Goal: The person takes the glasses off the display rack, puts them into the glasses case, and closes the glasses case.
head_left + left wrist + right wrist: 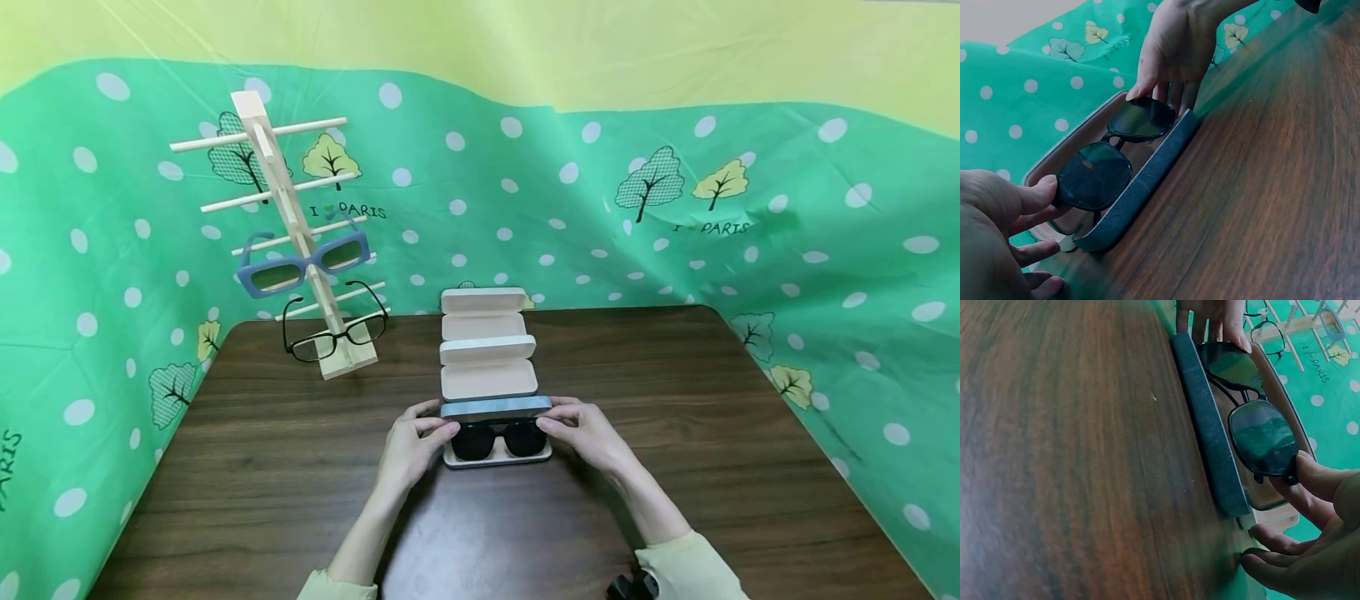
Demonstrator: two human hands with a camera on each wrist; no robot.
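Black sunglasses (474,442) with dark lenses sit over the tray of the nearest glasses case (497,460), whose lid stands raised behind them. My left hand (412,442) pinches one outer corner of the frame between thumb and fingers. At the opposite corner my right hand (588,432) pinches the frame the same way. In the left wrist view the sunglasses (1094,175) lie tilted between the case's walls, a temple arm partly visible beneath. The right wrist view shows the right thumb (1322,478) against the frame's edge.
Two more opened cases (489,379) (483,327) stand in line behind the nearest one. Back left, a wooden display rack (288,208) carries blue sunglasses (306,265) and black-rimmed eyeglasses (335,336). A green patterned cloth (450,167) hangs behind the wooden table (675,433).
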